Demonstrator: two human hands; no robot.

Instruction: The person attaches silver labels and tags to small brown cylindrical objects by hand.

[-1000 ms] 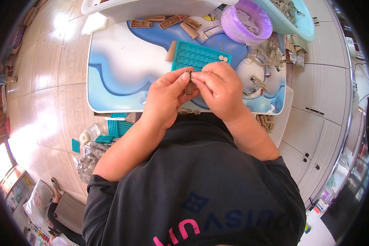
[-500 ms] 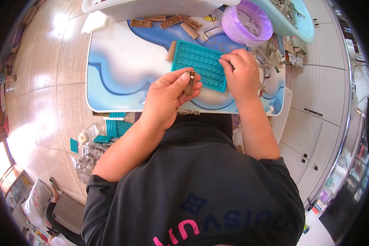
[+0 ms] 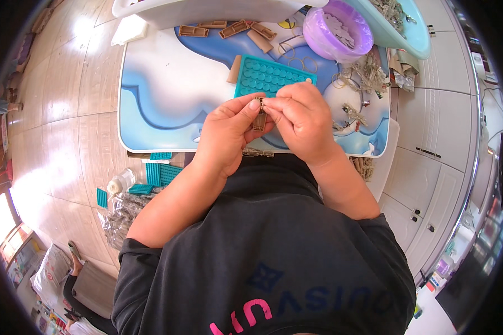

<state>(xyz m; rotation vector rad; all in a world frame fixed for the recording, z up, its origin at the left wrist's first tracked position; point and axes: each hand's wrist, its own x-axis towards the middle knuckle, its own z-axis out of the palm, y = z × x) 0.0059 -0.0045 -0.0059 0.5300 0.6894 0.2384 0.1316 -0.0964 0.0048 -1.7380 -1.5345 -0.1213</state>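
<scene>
A small brown plastic casing, long and hollow, is gripped between the thumb and fingers of my left hand. My right hand meets it there, thumb and forefinger pinched at the casing's upper end. Whatever sits in that pinch is too small to make out. Just beyond my hands lies a teal tray with rows of round cups, its near right part hidden by my right hand. Another brown casing rests against the tray's left edge.
Several brown casings lie at the table's far side. A purple basin lined with plastic holds flat grey pieces. Bundles of small wired parts and loose rings are on the right. A light-blue tub stands at far right.
My right hand has moved left and nearer, from the tray's right side to the casing in my left hand. My left hand stays almost where it was.
</scene>
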